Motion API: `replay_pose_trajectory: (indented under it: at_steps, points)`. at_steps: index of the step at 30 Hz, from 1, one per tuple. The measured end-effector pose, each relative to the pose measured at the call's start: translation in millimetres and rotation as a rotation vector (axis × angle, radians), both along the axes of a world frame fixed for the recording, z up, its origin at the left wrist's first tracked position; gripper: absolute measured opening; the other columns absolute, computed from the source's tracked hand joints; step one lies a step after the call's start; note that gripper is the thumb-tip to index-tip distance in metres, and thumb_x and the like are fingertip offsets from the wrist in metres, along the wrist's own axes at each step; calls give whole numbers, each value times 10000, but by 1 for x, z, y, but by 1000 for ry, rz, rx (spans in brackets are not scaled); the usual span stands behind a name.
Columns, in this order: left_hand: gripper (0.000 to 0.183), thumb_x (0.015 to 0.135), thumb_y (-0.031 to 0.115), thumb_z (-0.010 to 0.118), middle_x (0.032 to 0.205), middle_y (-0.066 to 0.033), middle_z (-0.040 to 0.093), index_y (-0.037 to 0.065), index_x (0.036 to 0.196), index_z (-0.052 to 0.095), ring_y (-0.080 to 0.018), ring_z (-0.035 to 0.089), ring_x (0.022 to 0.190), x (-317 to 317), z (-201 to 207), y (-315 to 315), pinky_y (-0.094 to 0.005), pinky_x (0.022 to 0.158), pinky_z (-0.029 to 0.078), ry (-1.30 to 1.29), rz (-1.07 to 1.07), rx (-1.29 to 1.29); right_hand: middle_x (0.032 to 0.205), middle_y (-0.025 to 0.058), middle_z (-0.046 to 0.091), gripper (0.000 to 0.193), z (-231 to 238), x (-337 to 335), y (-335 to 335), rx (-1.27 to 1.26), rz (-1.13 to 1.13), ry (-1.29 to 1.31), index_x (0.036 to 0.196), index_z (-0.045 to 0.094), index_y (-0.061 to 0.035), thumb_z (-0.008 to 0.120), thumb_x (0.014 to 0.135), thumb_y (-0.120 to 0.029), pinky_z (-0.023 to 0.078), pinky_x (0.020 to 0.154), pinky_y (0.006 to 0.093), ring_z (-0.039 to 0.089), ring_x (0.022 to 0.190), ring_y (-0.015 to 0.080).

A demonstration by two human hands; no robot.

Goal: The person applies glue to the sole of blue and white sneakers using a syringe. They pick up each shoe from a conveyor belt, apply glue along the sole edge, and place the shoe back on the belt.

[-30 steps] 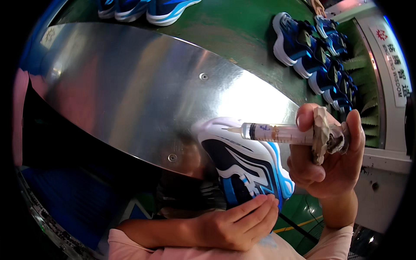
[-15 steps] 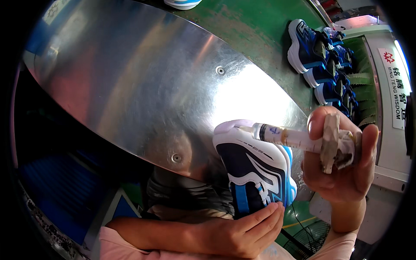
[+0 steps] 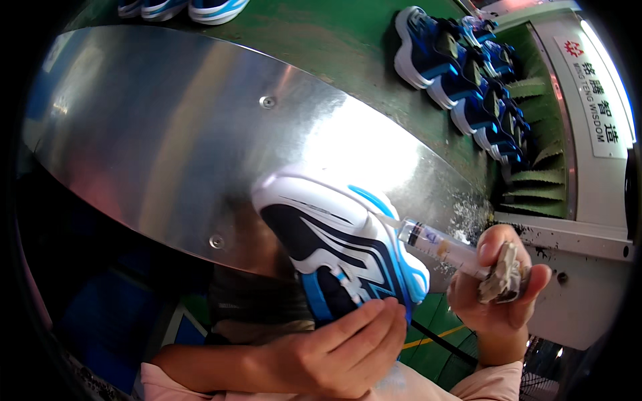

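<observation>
My left hand [image 3: 354, 344] grips a running shoe [image 3: 328, 230] by its upper near the opening. The shoe is white, navy and light blue, tilted so its side and thick white sole edge show. In my right hand [image 3: 498, 281] is a clear plastic syringe [image 3: 441, 247], with a lump of beige wrapping around its plunger end. My fingers close around that wrapped end. The syringe's narrow tip points left and rests at, or very near, the seam between the white midsole and the blue sole part. Whether anything comes out of the tip I cannot make out.
A shiny metal plate [image 3: 180, 134] with screws lies before me, beside a green belt surface [image 3: 321, 40]. Several dark blue shoes [image 3: 461, 80] stand at the far right by a white machine [image 3: 582, 187] with green curtain strips [image 3: 538, 177]. More shoes [image 3: 217, 10] sit at the top left.
The syringe tip has shifted along the sole edge, from the shoe's end to its middle, toward me. The shoe and both hands now appear farther left in view, which has turned somewhat.
</observation>
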State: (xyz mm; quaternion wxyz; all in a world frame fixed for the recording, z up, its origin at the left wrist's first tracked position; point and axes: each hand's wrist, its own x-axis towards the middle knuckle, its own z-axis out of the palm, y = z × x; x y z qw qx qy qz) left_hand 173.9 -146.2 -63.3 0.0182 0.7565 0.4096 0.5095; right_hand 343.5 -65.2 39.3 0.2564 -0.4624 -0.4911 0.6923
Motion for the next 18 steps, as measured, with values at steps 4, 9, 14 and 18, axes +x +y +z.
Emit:
replay_pose_trajectory:
  at_steps: [4, 9, 14, 18]
  points:
    - [168, 802, 76, 558, 901, -107, 664, -7, 893, 672, -240, 641, 893, -2, 7, 5, -343, 877, 503, 61, -89, -48, 721, 68, 498, 809, -8, 22, -21, -17, -28, 66, 1115, 413, 64, 439, 833, -694, 350, 500, 226, 444, 562, 89]
    - [162, 830, 130, 598, 996, -40, 681, 96, 958, 691, -180, 635, 1001, -6, 18, -6, -319, 934, 465, 296, -172, -235, 769, 82, 521, 789, -17, 39, -48, -56, -56, 186, 1179, 388, 55, 446, 841, -656, 367, 562, 219, 446, 617, 80]
    - [162, 795, 106, 668, 1017, -28, 694, 130, 950, 706, -179, 636, 1018, -4, 21, -9, -324, 930, 467, 327, -130, -242, 822, 95, 547, 810, -18, 49, -62, -113, -89, 185, 1209, 386, 48, 469, 823, -658, 391, 613, 230, 484, 687, 83]
    - [144, 824, 126, 629, 1012, -25, 694, 128, 945, 707, -186, 633, 1022, -3, 22, -9, -331, 919, 475, 373, -118, -231, 872, 118, 574, 820, -15, 59, -76, -153, -129, 160, 1178, 425, 50, 496, 795, -672, 426, 655, 250, 532, 738, 114]
